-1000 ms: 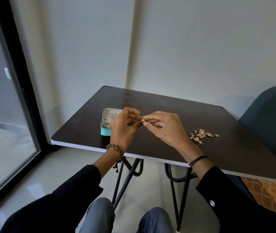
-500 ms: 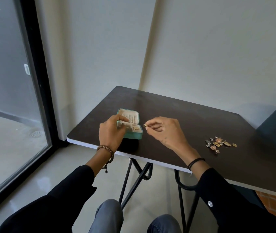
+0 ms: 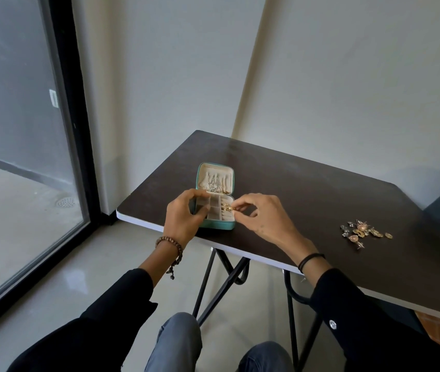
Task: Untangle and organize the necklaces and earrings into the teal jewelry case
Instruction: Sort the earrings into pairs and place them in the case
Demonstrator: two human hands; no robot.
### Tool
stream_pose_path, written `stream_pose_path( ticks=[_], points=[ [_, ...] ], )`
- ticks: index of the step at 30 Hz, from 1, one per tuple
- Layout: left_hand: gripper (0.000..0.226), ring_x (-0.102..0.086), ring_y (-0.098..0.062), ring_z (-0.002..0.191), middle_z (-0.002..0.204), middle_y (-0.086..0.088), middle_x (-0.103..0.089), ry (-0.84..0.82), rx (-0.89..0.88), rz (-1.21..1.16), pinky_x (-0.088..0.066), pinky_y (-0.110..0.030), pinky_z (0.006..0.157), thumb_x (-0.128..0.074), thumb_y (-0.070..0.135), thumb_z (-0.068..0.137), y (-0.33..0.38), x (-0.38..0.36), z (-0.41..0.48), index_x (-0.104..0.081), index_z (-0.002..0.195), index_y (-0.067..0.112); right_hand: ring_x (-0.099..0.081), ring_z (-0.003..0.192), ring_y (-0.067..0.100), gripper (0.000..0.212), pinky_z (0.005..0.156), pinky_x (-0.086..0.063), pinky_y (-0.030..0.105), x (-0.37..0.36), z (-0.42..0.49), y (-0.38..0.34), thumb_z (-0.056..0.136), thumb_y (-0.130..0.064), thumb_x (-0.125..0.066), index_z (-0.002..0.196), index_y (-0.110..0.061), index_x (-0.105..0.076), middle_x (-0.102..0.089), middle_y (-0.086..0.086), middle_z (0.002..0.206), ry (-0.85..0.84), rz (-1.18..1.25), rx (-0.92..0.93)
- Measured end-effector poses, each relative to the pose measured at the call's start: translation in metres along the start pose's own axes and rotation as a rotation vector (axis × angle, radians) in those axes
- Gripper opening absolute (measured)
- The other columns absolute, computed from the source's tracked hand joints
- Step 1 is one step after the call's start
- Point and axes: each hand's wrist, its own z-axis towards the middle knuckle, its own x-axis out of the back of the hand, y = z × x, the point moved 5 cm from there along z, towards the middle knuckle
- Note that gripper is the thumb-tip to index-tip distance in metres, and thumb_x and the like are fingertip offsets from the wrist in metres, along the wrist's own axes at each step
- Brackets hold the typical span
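Head view: my left hand (image 3: 184, 216) grips the left side of the open teal case (image 3: 218, 225) near the front edge of the worktop (image 3: 294, 183). My right hand (image 3: 264, 218) pinches one gold earring (image 3: 229, 208) over the case's right-hand slots. The earring looks light, tiny and slippery, so I judge a gentle pinch on its body is best. I count one case. The chains (image 3: 213, 182) in the lid are too fine to count. One loose pile (image 3: 362, 232), perhaps a dozen pieces, lies well off to my right.
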Motion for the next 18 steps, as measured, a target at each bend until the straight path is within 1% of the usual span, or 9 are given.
stream_pose_path(
  ticks=[2, 5, 8, 11, 13, 15, 18],
  points=[
    [0.026, -0.061, -0.017, 0.114, 0.128, -0.002, -0.063, -0.006, 0.008, -0.016, -0.061, -0.03, 0.082, -0.072, 0.012, 0.088, -0.002, 0.0, 0.0, -0.066, 0.113, 0.014, -0.067, 0.082, 0.007, 0.019, 0.076, -0.061, 0.038, -0.003, 0.0, 0.001, 0.088, -0.025, -0.074, 0.107, -0.023, -0.079, -0.068, -0.017, 0.094, -0.024, -0.03, -0.005],
    [0.026, -0.062, -0.018, 0.114, 0.128, -0.001, -0.063, -0.004, 0.005, -0.023, -0.061, -0.032, 0.081, -0.073, 0.014, 0.087, -0.004, 0.0, 0.0, -0.066, 0.113, 0.015, -0.065, 0.074, 0.008, 0.021, 0.075, -0.061, 0.039, -0.006, 0.0, 0.0, 0.09, -0.027, -0.073, 0.11, -0.027, -0.078, -0.065, -0.014, 0.098, -0.044, -0.053, -0.013],
    [0.026, -0.063, -0.019, 0.115, 0.129, -0.001, -0.063, -0.01, 0.008, -0.024, -0.062, -0.035, 0.081, -0.072, 0.014, 0.087, -0.005, 0.0, 0.001, -0.066, 0.113, 0.015, -0.058, 0.075, 0.005, 0.023, 0.075, -0.059, 0.039, -0.007, 0.002, -0.002, 0.091, -0.024, -0.073, 0.113, -0.023, -0.078, -0.062, -0.016, 0.097, -0.044, -0.069, 0.009],
    [0.027, -0.062, -0.019, 0.115, 0.128, -0.001, -0.063, -0.017, 0.008, -0.027, -0.061, -0.036, 0.083, -0.072, 0.014, 0.087, -0.006, 0.001, 0.001, -0.066, 0.113, 0.015, -0.057, 0.076, 0.005, 0.022, 0.074, -0.059, 0.038, -0.008, 0.006, 0.0, 0.091, -0.024, -0.074, 0.113, -0.023, -0.079, -0.066, -0.013, 0.097, -0.034, -0.073, 0.024],
    [0.027, -0.062, -0.018, 0.116, 0.128, -0.001, -0.063, -0.018, 0.006, -0.027, -0.061, -0.035, 0.083, -0.072, 0.014, 0.088, -0.006, 0.001, 0.001, -0.066, 0.114, 0.015, -0.059, 0.076, 0.008, 0.022, 0.072, -0.059, 0.038, -0.009, 0.008, 0.002, 0.091, -0.027, -0.074, 0.112, -0.026, -0.078, -0.068, -0.011, 0.1, -0.028, -0.085, 0.027],
    [0.027, -0.061, -0.018, 0.115, 0.129, 0.0, -0.063, -0.017, 0.008, -0.029, -0.061, -0.031, 0.083, -0.072, 0.014, 0.088, -0.006, 0.001, 0.001, -0.066, 0.113, 0.015, -0.06, 0.081, 0.01, 0.022, 0.07, -0.059, 0.038, -0.008, 0.01, 0.004, 0.09, -0.028, -0.073, 0.111, -0.026, -0.078, -0.07, -0.011, 0.1, -0.018, -0.083, 0.03],
    [0.026, -0.061, -0.018, 0.115, 0.129, 0.0, -0.062, -0.016, 0.018, -0.036, -0.061, -0.029, 0.082, -0.072, 0.014, 0.088, -0.006, 0.001, 0.001, -0.066, 0.113, 0.015, -0.059, 0.088, 0.009, 0.022, 0.073, -0.059, 0.039, -0.008, 0.011, 0.005, 0.091, -0.025, -0.074, 0.111, -0.024, -0.079, -0.07, -0.013, 0.099, -0.033, -0.072, 0.019]
  ],
)
